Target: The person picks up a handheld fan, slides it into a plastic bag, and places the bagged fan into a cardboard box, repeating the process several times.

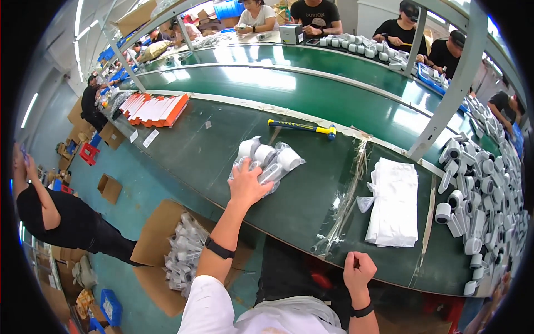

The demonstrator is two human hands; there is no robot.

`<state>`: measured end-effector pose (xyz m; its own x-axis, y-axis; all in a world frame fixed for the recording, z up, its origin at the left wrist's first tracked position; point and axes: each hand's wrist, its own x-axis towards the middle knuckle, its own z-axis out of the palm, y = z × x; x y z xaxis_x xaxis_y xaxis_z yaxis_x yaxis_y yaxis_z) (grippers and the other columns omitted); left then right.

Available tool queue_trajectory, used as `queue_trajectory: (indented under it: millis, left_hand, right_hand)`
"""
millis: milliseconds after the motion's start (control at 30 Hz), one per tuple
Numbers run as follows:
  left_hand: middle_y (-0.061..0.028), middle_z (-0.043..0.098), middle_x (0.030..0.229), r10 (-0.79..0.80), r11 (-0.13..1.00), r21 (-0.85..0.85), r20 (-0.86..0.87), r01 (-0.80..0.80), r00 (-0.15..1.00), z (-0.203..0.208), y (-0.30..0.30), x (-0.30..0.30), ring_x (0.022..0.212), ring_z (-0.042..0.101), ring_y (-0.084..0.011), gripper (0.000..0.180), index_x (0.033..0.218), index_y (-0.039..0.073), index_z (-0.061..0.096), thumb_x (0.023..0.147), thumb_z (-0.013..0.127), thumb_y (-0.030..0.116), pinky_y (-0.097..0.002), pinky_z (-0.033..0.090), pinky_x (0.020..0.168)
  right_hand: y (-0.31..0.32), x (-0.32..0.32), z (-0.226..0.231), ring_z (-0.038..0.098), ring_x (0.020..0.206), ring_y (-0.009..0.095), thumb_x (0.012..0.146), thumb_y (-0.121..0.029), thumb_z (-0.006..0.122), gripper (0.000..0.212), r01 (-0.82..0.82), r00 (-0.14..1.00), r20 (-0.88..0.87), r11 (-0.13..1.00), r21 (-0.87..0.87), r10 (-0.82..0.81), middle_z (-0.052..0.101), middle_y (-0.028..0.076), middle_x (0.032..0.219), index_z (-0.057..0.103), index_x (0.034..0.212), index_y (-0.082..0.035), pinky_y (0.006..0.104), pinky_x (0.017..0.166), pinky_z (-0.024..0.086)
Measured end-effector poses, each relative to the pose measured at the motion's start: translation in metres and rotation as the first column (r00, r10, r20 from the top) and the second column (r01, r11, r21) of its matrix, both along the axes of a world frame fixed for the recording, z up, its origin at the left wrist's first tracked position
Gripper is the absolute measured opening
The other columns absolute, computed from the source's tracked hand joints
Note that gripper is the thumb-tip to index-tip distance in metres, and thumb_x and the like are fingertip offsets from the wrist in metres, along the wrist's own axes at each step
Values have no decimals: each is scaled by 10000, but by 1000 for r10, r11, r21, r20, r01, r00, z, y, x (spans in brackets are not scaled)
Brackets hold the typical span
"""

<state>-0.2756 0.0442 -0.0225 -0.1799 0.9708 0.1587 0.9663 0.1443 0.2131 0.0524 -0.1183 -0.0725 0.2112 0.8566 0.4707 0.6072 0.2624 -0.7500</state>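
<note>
Now, head view: our left hand (pixel 247 186) spreads over bagged white devices (pixel 288 158) near the centre, touching; whether it grips, we can't tell. Our right hand (pixel 359 270), towards five o'clock, curls closed, nothing showing in it. Bagged units (pixel 186 250) fill much of the carton (pixel 150 236) at eight, so plenty seems done; the loose pile (pixel 484 189) at three looks left. A white stack (pixel 394 206) lies between; the hammer (pixel 300 127) at one blocks nothing.

Wearer's hands (pixel 246 185): two
Gripped white pieces (pixel 266 153): at least three
Hammer (pixel 301 128): one
Flat white stack (pixel 394 205): one
Carton (pixel 152 235) of bagged parts (pixel 186 250): one
Heaped white cameras (pixel 477 222): dozens
</note>
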Motion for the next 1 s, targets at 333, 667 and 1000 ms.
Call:
queue_trajectory:
  millis: [333,667,1000]
  left_hand:
    - [-99,567,1280,-29,999,-16,-28,29,999,-10,-3,-10,1111,499,-410,401,899,135,735,687,715,476,-456,501,872]
    - [-187,616,1182,52,877,467,149,-116,987,-2,-62,-54,1045,545,-381,420,837,26,731,648,797,395,-448,485,872]
    - [-306,572,1205,809,512,260,176,-819,561,-72,-279,-268,1023,560,-471,547,864,-47,690,707,755,473,-493,450,908]
  right_hand:
    - [5,-2,-3,503,465,188,784,-45,693,86,7,1000,23,999,38,-8,536,65,575,631,726,-33,297,451,388]
    - [-2,4,-16,474,598,70,913,-113,635,146,27,997,76,990,-139,-16,570,8,684,637,838,12,237,532,395]
    - [-1,-3,-17,487,626,131,911,-80,620,138,117,988,117,984,-133,-102,554,47,710,602,845,39,273,563,407]
